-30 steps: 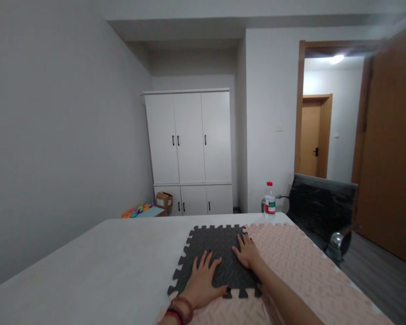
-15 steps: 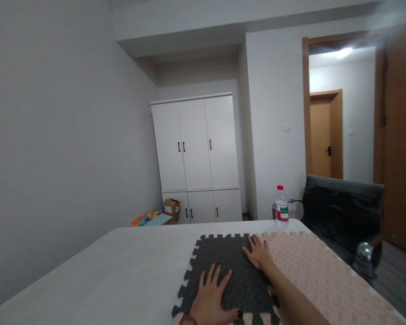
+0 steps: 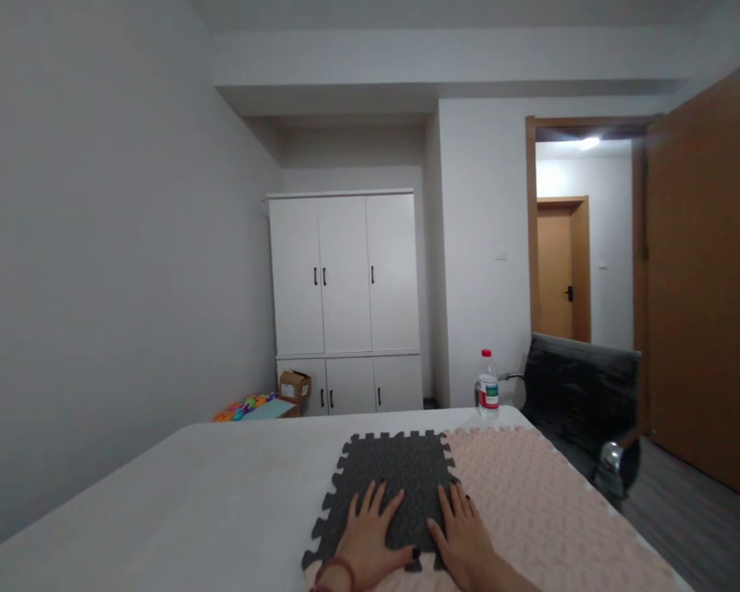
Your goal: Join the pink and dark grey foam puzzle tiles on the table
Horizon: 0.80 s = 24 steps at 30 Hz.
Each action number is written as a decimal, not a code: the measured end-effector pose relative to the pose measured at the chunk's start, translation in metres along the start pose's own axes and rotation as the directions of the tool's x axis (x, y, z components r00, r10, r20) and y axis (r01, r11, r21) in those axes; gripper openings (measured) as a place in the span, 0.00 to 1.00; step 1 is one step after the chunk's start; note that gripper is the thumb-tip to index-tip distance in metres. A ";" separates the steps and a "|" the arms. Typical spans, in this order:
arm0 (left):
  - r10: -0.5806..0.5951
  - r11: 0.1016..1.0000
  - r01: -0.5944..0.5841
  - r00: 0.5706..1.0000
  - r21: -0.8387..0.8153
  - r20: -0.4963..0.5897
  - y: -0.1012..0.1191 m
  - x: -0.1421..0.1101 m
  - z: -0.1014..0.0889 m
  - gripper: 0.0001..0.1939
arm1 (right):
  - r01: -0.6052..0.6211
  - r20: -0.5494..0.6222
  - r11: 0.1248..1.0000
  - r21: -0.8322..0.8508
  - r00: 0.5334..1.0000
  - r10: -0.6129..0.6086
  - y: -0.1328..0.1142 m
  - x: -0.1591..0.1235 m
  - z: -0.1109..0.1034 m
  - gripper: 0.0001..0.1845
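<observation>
A dark grey foam puzzle mat tile [image 3: 395, 477] lies on the white table [image 3: 222, 501], its toothed right edge meeting a pink foam mat [image 3: 530, 501]. My left hand [image 3: 370, 538] lies flat on the near part of the grey tile, fingers spread. My right hand [image 3: 462, 534] lies flat beside it, across the seam between the grey tile and the pink mat. Neither hand holds anything. Red and brown bracelets [image 3: 333, 571] circle my left wrist.
A water bottle [image 3: 487, 386] stands at the table's far right corner. A black office chair [image 3: 583, 399] is to the right. A white wardrobe [image 3: 345, 300], a cardboard box [image 3: 294, 385] and colourful toys [image 3: 247, 405] are at the back wall. An open wooden door [image 3: 703, 279] is at right.
My right hand has slid back from the far seam of the grey tile to the near edge, next to my left hand. The camera has shifted slightly.
</observation>
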<state>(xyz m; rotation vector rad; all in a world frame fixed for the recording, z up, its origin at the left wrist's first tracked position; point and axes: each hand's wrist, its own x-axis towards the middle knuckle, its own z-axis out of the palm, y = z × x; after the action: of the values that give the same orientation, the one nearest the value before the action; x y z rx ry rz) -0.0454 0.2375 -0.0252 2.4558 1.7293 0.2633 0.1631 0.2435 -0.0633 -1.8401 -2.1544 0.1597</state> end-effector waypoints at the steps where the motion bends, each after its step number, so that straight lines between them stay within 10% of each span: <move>1: 0.004 1.000 -0.004 1.000 0.003 -0.001 0.000 0.000 0.001 0.43 | 0.002 -0.003 1.000 0.006 1.000 -0.002 -0.001 -0.008 0.000 0.41; 10: -0.026 0.997 0.022 0.998 0.081 0.048 0.007 0.001 -0.006 0.45 | -0.040 0.003 0.998 -0.042 0.999 0.040 -0.017 -0.023 -0.027 0.41; 20: -0.064 0.977 0.045 0.994 0.210 0.085 0.082 -0.056 -0.012 0.29 | 0.024 -0.063 1.000 -0.008 0.998 -0.025 -0.043 -0.064 -0.016 0.28; 24: -0.128 0.964 0.101 0.987 0.247 0.096 0.100 -0.065 -0.018 0.28 | 0.073 -0.018 0.996 0.053 0.997 -0.072 -0.043 -0.092 -0.042 0.29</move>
<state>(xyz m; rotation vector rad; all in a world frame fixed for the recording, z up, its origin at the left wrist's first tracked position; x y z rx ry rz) 0.0211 0.1424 0.0084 2.4607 1.9487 -0.1020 0.1471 0.1416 -0.0257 -1.7255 -2.1812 0.1842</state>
